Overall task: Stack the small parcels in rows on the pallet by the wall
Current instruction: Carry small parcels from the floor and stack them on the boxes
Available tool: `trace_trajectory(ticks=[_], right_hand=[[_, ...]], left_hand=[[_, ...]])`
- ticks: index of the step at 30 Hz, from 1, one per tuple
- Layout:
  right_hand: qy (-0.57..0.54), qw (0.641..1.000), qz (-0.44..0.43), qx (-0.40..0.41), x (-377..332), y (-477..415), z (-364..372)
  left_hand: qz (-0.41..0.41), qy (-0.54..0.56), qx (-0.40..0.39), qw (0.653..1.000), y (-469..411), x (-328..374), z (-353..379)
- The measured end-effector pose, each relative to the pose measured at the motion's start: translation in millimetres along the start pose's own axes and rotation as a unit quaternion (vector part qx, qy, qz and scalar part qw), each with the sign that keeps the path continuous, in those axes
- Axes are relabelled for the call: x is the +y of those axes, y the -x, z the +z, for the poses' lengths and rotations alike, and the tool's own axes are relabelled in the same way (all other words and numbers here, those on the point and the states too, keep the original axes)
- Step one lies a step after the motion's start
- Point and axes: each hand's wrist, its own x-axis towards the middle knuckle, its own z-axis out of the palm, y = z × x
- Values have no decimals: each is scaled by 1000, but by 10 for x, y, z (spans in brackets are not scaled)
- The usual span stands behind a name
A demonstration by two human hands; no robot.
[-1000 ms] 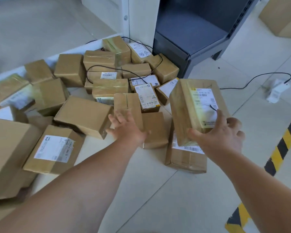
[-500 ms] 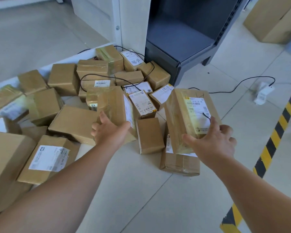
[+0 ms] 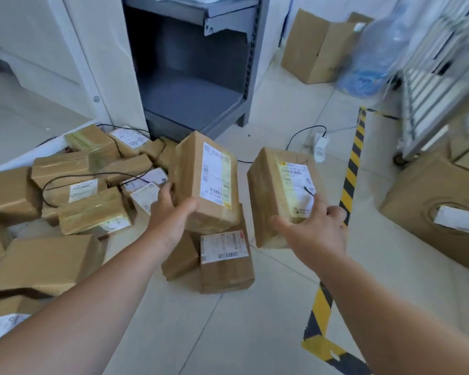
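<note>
Two bare forearms reach forward. The left hand point(image 3: 171, 212) grips the lower end of a brown paper-wrapped rectangular parcel with a white shipping label point(image 3: 206, 182), held upright in the air. The right hand point(image 3: 314, 228) clasps a second brown taped parcel with a yellowish label point(image 3: 278, 196) the same way, near the first but apart.

Below them, a brown labelled parcel point(image 3: 225, 263) lies on the pale tiled floor point(image 3: 255, 320). Further left sprawls a loose heap of brown parcels point(image 3: 92, 190), with a thin black cable point(image 3: 46, 190) draped over it. Behind stands a dark grey metal shelf unit point(image 3: 195, 98).

No pallet or stacked row is in view. The work seems barely begun: two parcels are lifted, and most are still unsorted.
</note>
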Motion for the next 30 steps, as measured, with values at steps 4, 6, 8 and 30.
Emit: trace_trajectory(ticks=[4, 6, 8, 30], right_hand=[[-44, 996, 70, 35, 487, -189, -371], [-55, 992, 100, 50, 735, -248, -544], [-59, 987, 135, 70, 973, -318, -701], [-148, 816, 485, 277, 3321, 480, -3378]], left_hand=[[17, 4, -95, 995, -51, 154, 650], [21, -15, -141, 990, -95, 215, 995], [23, -14, -192, 981, -101, 317, 1379], [60, -74, -598, 796, 1975, 1788, 5166]])
